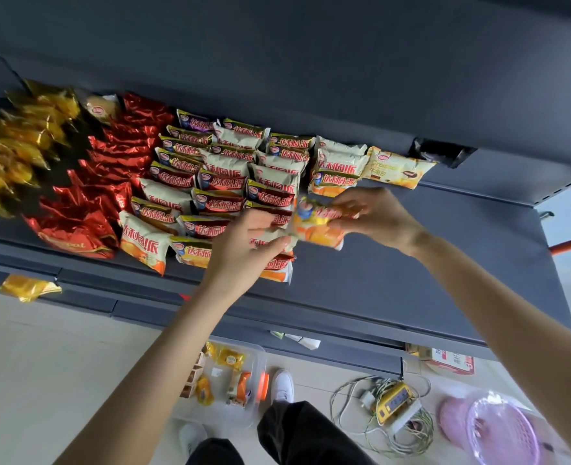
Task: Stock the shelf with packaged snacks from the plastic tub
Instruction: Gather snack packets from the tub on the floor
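Dark grey metal shelf held rows of packets toward its left end. The orange-and-white foil snack packet looked light, puffy and slippery — best pinched by its crimped ends. It hovered mid-shelf just right of the rows, right hand pinching its right end, left hand apparently its left.

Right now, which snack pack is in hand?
The orange pack pinched by the right hand, right of the rows; others lie on the shelf.
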